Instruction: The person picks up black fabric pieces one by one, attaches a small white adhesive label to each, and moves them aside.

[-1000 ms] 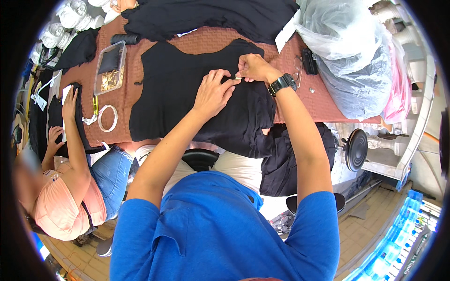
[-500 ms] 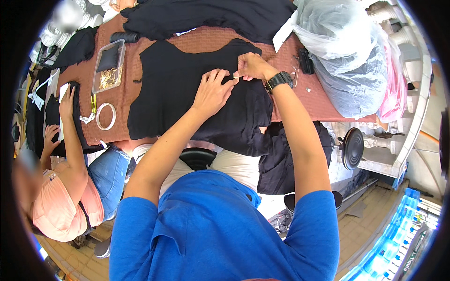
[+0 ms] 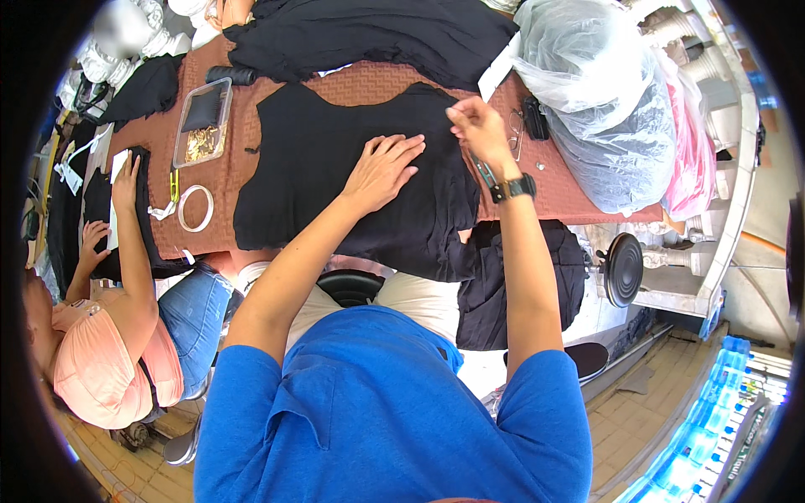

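Observation:
A black garment (image 3: pixel 335 168) lies spread on the brown patterned table (image 3: pixel 369 84), its lower edge hanging over the near side. My left hand (image 3: pixel 384 170) rests flat on it with fingers apart. My right hand (image 3: pixel 476 127) is lifted just above the garment's right edge, its fingertips pinched together; what they pinch is too small to see. A thin teal object (image 3: pixel 485 173) shows beside that wrist, just above a black wristwatch (image 3: pixel 513 188).
A clear box of small golden pieces (image 3: pixel 201 126), a white ring (image 3: pixel 194 208) and yellow snips (image 3: pixel 174 184) lie left. More black cloth (image 3: pixel 377 33) is piled at the far edge. A big plastic bag (image 3: pixel 604 92) sits right. A seated person's hand (image 3: pixel 126 176) rests at the left.
My right hand has drawn up and away to the right, off the cloth. My left hand has spread flat on the garment. The view has shifted slightly.

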Demonstrator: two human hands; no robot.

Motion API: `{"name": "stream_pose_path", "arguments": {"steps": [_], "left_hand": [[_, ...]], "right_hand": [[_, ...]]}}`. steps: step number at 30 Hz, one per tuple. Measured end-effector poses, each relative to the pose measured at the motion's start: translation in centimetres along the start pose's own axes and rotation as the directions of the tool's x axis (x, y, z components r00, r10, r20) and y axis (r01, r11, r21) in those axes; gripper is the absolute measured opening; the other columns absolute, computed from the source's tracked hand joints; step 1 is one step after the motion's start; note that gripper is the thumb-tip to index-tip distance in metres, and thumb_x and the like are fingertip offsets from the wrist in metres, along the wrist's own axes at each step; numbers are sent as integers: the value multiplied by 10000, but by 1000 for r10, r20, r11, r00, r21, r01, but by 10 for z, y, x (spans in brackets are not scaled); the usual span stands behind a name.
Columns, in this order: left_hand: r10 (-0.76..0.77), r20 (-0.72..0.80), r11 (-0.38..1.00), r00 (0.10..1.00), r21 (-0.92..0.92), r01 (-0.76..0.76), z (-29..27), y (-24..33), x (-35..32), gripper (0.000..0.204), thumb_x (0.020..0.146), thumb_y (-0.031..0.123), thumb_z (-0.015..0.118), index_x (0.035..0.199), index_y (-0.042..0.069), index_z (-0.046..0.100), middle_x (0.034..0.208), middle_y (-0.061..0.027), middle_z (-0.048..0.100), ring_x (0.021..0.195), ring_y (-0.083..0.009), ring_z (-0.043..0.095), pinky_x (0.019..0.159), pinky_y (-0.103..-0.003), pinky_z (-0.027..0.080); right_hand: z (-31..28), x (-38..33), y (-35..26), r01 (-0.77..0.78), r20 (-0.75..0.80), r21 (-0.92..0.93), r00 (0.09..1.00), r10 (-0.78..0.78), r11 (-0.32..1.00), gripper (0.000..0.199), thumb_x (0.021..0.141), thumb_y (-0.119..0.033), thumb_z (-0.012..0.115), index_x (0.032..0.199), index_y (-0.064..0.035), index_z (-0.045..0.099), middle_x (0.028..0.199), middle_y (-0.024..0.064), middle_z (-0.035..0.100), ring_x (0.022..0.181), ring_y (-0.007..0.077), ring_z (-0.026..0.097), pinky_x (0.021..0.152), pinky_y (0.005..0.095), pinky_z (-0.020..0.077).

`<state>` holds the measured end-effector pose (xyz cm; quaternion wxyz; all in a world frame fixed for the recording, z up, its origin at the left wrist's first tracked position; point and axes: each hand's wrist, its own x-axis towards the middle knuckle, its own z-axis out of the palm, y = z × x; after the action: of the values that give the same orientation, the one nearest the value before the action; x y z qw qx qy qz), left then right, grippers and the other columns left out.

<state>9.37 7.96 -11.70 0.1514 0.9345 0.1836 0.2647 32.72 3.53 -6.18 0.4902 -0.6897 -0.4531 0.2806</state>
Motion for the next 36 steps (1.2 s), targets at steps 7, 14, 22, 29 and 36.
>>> {"name": "stream_pose_path", "arguments": {"steps": [7,14,22,29,36], "left_hand": [[-5,65,987,998,162,-5,5,4,-3,472,994,339,595,1407,112,565,1505,-2,507,1389,-249,438,1149,-473,324],[-7,72,995,997,96,0,4,2,-4,484,1002,381,578,1414,129,553,1535,3,475,1447,-243,385,1183,-499,279],[-15,134,995,991,97,2,0,2,-3,521,1007,445,545,1437,152,535,1565,-2,447,1487,-246,335,1204,-506,244],[-28,139,994,990,111,13,1,2,-3,559,996,475,550,1463,170,510,1591,13,416,1505,-243,308,1208,-510,235],[-15,119,990,993,138,-2,0,4,-4,586,985,490,559,1475,175,497,1600,13,403,1506,-245,306,1207,-513,240]], "right_hand": [[-67,-34,15,-20,-126,-133,992,3,991,172,953,-175,730,1003,-22,670,842,17,685,739,90,635,672,247,511],[-85,-56,46,-40,-200,-274,980,-16,961,147,897,-133,762,960,-11,709,826,57,728,759,107,654,712,294,518],[-75,-75,59,-55,-223,-329,975,-21,943,137,888,-115,751,958,-4,710,843,94,739,769,156,682,740,322,531],[-70,-73,54,9,-234,-424,965,-119,906,130,868,-77,739,962,-2,690,868,127,745,789,229,725,742,355,550],[-50,-49,61,81,-188,-714,934,-302,695,380,842,-12,690,1182,14,522,868,219,707,825,402,712,734,475,558]]}}
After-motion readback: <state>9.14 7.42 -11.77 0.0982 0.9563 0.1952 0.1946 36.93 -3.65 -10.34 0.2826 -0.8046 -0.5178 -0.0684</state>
